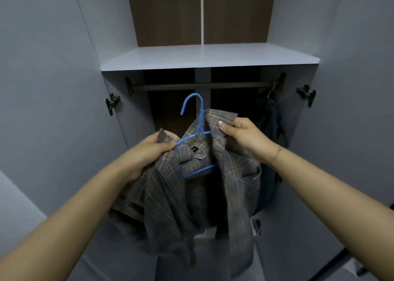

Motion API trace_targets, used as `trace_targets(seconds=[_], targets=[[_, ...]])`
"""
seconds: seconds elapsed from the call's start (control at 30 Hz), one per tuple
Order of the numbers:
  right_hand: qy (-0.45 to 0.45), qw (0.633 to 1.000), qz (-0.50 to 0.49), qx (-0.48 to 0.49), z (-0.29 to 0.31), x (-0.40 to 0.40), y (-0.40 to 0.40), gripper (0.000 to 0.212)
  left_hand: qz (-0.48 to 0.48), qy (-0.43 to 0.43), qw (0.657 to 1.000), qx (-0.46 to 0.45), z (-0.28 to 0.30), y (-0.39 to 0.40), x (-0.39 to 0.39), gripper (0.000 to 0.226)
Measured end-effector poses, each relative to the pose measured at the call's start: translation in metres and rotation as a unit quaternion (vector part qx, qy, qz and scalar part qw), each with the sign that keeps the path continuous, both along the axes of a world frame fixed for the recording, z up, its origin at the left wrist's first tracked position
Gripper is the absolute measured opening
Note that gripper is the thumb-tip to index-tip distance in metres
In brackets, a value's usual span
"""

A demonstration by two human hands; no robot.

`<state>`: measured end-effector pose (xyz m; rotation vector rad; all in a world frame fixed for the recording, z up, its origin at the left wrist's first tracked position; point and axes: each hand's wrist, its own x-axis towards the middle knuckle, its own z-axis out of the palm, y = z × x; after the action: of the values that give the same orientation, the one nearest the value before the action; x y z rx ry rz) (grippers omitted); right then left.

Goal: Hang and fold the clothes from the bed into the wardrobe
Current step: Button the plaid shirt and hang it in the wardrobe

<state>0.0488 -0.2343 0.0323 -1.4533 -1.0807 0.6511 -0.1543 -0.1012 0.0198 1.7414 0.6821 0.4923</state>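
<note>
Shirt [191, 195]: plaid, half on blue hanger [197, 131], before the rail [200, 86].
Left hand [153, 148]: your fingers grip collar and hanger arm.
Right hand [241, 133]: you pinch the other shoulder; seat it, then hook.

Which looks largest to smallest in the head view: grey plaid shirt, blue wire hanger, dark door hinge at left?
1. Grey plaid shirt
2. Blue wire hanger, partly hidden by the shirt
3. Dark door hinge at left
</note>
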Motion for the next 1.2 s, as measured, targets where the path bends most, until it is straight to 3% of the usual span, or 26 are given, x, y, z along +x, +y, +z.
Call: trace_targets(seconds=[0.03,0.1,0.17,0.27,0.3,0.4,0.57,0.73,0.87,0.93,1.0,1.03,1.13,1.2], targets=[[0.042,0.999,0.006,-0.005,-0.004,-0.008,0.001,0.026,-0.003,0.010,1.000,0.023,-0.008,-0.005,0.008,0.005],[0.103,0.994,0.020,-0.013,-0.010,-0.023,0.003,0.027,-0.034,0.042,0.995,0.083,-0.021,-0.009,0.023,0.022],[0.117,0.993,0.024,-0.019,-0.011,-0.030,0.003,0.030,-0.019,0.068,0.987,0.142,-0.030,-0.008,0.032,0.033],[0.111,0.992,0.045,-0.038,-0.014,-0.025,-0.003,0.033,0.045,0.051,0.975,0.213,-0.036,-0.005,0.036,0.005],[0.097,0.992,0.060,-0.047,-0.015,-0.021,-0.006,0.034,0.047,0.043,0.970,0.236,-0.037,-0.002,0.036,0.011],[0.042,0.996,0.071,-0.027,-0.019,-0.005,-0.019,0.030,0.023,0.038,0.974,0.224,-0.036,0.004,0.033,0.017],[-0.123,0.988,-0.081,0.038,-0.046,0.040,-0.059,0.039,0.004,0.017,0.984,0.178,-0.014,0.012,0.018,0.019],[-0.378,0.924,0.033,-0.054,-0.087,0.030,-0.047,0.033,-0.052,0.005,0.985,0.167,0.010,0.000,0.017,0.013],[-0.318,0.938,0.056,-0.128,-0.077,0.034,-0.020,0.032,-0.043,0.024,0.981,0.187,0.011,-0.012,0.020,0.015],[-0.402,0.905,0.086,-0.111,-0.072,0.033,-0.015,0.027,-0.006,0.017,0.987,0.158,0.007,-0.012,0.016,0.016],[-0.496,0.861,0.112,-0.027,-0.077,0.026,-0.016,0.013,0.040,-0.005,0.992,0.120,0.007,-0.009,0.010,0.016],[-0.516,0.848,0.120,0.003,-0.081,0.024,-0.018,0.016,0.054,-0.012,0.992,0.113,0.007,-0.009,0.007,0.015],[-0.542,0.829,0.129,0.055,-0.101,0.021,-0.020,0.018,0.071,-0.026,0.988,0.132,0.010,-0.015,0.002,0.024],[-0.508,0.850,0.139,0.016,-0.116,0.018,-0.019,0.023,0.075,-0.034,0.988,0.130,0.013,-0.022,-0.001,0.026]])
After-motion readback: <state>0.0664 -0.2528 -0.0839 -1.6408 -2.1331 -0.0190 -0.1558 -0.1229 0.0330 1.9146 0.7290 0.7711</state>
